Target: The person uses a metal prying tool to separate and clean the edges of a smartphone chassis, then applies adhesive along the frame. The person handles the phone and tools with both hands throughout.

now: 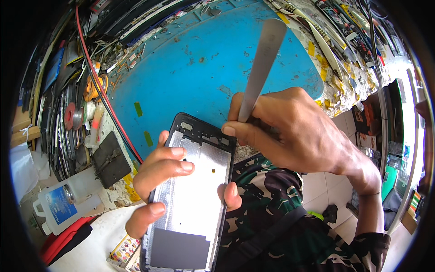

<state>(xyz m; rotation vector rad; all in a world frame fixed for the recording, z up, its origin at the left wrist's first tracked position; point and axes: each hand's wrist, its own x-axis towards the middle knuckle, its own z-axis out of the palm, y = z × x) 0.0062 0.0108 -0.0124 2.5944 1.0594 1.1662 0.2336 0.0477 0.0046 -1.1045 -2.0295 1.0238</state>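
Gripping a black-rimmed phone frame (195,195) by both long edges in the left hand (152,177), with fingertips over its silvery inner plate, in front of a scuffed blue work mat (195,68). Pinching a flat, tapering metal tool (265,59) between thumb and fingers of the right hand (299,131), blocking its lower end from view near the frame's upper right corner. Flanked at left by a red-and-black cable (108,102), a red spool (69,115) and a blue-labelled plastic bottle (63,208); below, by camouflage trousers (272,190).
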